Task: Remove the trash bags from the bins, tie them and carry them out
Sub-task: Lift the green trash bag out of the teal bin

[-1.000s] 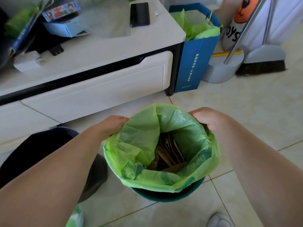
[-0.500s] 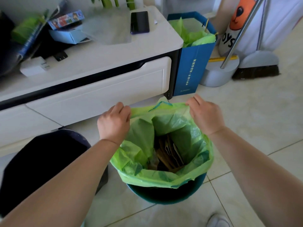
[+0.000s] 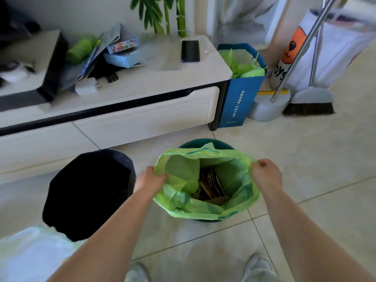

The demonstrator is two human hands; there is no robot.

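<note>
A green trash bag (image 3: 191, 206) with brown cardboard scraps inside rises out of a dark teal bin (image 3: 195, 143) on the tiled floor. My left hand (image 3: 150, 180) pinches the bag's left rim. My right hand (image 3: 266, 174) pinches the right rim. The bag's mouth is stretched wide between them, and its far edge is lifted off the bin's rim. Only the bin's far rim and a sliver at its base show. A second bin, black (image 3: 89, 192), stands just to the left. A blue paper bag (image 3: 240, 98) lined with green plastic stands by the cabinet's end.
A low white cabinet (image 3: 142, 115) runs along the back, with a phone (image 3: 190, 50), boxes and clutter on top. A broom (image 3: 309, 102) and dustpan (image 3: 266, 108) lean at the right. My shoes (image 3: 258, 267) stand close below the bin.
The view has pulled back and upward. My hands have lifted the bag's rim off the bin's edge and spread it wider apart. The black bin and the cabinet top show more fully.
</note>
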